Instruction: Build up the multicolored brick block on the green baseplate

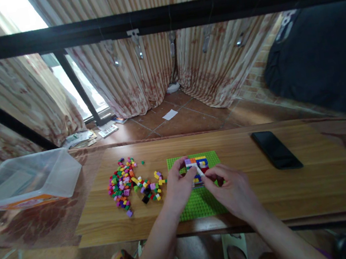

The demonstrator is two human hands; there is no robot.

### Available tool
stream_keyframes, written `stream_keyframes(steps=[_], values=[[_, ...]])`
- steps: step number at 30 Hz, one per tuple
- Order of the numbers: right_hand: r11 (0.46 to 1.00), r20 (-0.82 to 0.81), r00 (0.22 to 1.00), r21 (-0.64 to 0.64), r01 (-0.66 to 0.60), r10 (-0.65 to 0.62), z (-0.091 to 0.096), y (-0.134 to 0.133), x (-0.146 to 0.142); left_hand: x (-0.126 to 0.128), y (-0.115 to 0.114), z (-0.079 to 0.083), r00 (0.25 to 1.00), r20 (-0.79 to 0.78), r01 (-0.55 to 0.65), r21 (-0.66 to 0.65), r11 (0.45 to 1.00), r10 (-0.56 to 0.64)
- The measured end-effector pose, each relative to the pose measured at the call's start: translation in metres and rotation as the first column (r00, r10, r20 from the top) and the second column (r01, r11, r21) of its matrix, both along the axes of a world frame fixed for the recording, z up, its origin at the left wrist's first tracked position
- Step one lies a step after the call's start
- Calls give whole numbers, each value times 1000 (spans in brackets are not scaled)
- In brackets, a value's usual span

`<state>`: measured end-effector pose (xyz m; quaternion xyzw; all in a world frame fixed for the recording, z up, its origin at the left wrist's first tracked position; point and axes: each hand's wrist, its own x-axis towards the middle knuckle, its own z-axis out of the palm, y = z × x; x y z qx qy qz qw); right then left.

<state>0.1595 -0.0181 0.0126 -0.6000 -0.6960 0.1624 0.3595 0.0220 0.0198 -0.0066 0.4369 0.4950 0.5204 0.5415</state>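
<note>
A green studded baseplate (201, 206) lies on the wooden table, bearing a small build of multicoloured toy bricks (202, 160) with purple, orange, yellow, white, blue and red parts. My left hand (179, 187) is closed at the left side of the build, its index finger at the back corner and its thumb across the top. A narrow white brick (199, 170) slants over the build. My right hand (231, 186) pinches the near end of that brick between thumb and fingertips, close to the left thumb. The fingers hide part of the build.
Loose coloured bricks (124, 183) lie heaped on the left of the table (250, 204). A black phone (275, 150) rests on the right. Left of the table stands a clear plastic bin (64, 173). A dark horizontal bar (155, 19) crosses beyond the table, before curtains (138, 78).
</note>
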Motion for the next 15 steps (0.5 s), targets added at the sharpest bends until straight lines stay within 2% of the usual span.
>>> stream_keyframes(steps=[5, 8, 11, 13, 15], values=[[999, -87, 996, -25, 21, -23, 4, -1, 10, -17, 8, -1, 995, -13, -95, 0, 995, 95], [1000, -165, 986, 19, 21, -17, 6, -2, 14, -47, 18, 2, 978, -151, -142, 46, 989, 147], [995, -200, 976, 63, -77, 88, 8, -9, 7, -80, 23, 6, 918, -317, -218, 97, 971, 237], [982, -172, 967, 61, -179, 187, 6, -17, -6, -95, 21, 8, 870, -449, -163, 128, 978, 204], [961, -95, 956, 48, -273, 276, -1, -27, -22, -102, 14, 10, 800, -590, -38, 127, 991, 106]])
